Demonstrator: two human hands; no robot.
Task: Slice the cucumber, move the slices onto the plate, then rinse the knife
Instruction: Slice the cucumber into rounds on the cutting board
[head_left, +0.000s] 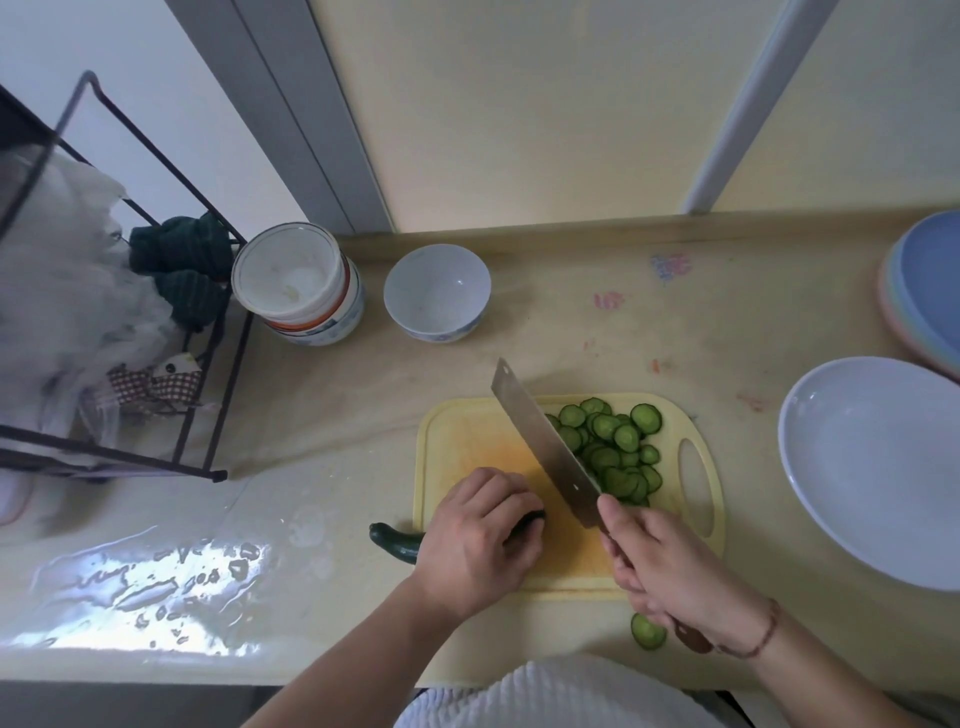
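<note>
A dark green cucumber (395, 541) lies across the left edge of the yellow cutting board (478, 431). My left hand (480, 540) grips it with curled fingers and hides most of it. My right hand (670, 566) grips the wooden handle of a cleaver-style knife (545, 447), whose blade is raised at an angle over the board. Several cucumber slices (615, 449) are piled on the board's right part, right of the blade. One slice (648, 631) lies off the board on the counter by my right wrist. A white plate (878, 467) stands to the right of the board.
A white bowl (437, 292) and a stack of bowls (301, 286) stand at the back of the counter. A black wire rack (156, 332) with cloths and plastic fills the left side. Stacked blue and pink plates (930, 291) sit at the far right. The counter's left front is wet.
</note>
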